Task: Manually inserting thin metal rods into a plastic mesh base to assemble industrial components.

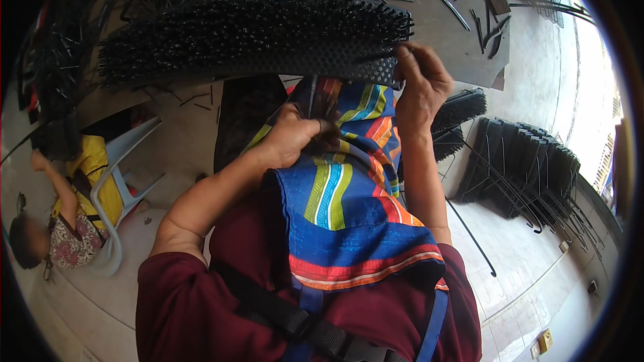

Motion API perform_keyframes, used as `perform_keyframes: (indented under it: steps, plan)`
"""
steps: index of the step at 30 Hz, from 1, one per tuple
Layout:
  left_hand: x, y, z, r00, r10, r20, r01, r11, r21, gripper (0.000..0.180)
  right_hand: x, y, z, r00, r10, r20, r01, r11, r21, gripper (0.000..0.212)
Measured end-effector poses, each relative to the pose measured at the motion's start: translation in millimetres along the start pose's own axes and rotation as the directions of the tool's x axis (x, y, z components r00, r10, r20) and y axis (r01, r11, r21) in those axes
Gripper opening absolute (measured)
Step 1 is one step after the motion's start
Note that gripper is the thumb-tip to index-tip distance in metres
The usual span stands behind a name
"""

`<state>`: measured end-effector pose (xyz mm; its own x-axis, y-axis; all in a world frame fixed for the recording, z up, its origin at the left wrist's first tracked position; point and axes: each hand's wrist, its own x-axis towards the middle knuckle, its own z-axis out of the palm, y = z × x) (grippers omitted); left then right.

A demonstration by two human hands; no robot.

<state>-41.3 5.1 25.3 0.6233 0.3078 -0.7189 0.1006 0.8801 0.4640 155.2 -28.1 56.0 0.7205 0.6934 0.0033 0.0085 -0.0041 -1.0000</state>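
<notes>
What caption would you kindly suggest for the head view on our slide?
Right hand at the end of a black bristled panel, left hand over a striped apron.

Left grip (295,135) curled, right grip (424,84) farther forward, fingers (431,62) bent

Small workshop, apparently; bristled black panel (255,33) at work position; loose strips (456,13) on table (463,57); rodded black pieces (513,161) massed on tiled floor (506,305); co-worker (77,234) seated.
</notes>
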Motion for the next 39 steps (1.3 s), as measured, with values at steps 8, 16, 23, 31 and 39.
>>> perform_keyframes:
  steps: [8, 16, 23, 31, 39]
  plan:
    - [-0.3, -2.6, 1.1, 0.989, 0.134, 0.060, -0.137, 0.989, 0.046, 0.022, 8.3, 10.7, 2.6, 0.941, -0.336, 0.046, 0.334, 0.895, -0.294, 0.012]
    - [9.8, 13.5, 18.4, 0.995, 0.089, -0.037, -0.093, 0.990, -0.107, 0.019, -9.5, 11.3, 7.9, 0.872, -0.454, 0.184, 0.489, 0.805, -0.336, 0.018]
    - [13.9, 10.2, 18.7, 0.993, 0.119, -0.024, -0.121, 0.988, -0.100, 0.019, 5.6, 10.9, 16.3, 0.915, -0.350, 0.199, 0.402, 0.781, -0.477, 0.012]
    - [16.1, 11.2, 17.6, 0.993, 0.120, 0.002, -0.118, 0.979, -0.165, 0.020, 16.2, 8.8, 21.6, 0.863, -0.397, 0.314, 0.503, 0.615, -0.606, 0.010]
    - [14.8, 17.0, 20.2, 0.991, 0.131, 0.015, -0.123, 0.958, -0.260, 0.016, 8.1, 5.2, 14.5, 0.821, -0.343, 0.456, 0.568, 0.410, -0.714, 0.031]
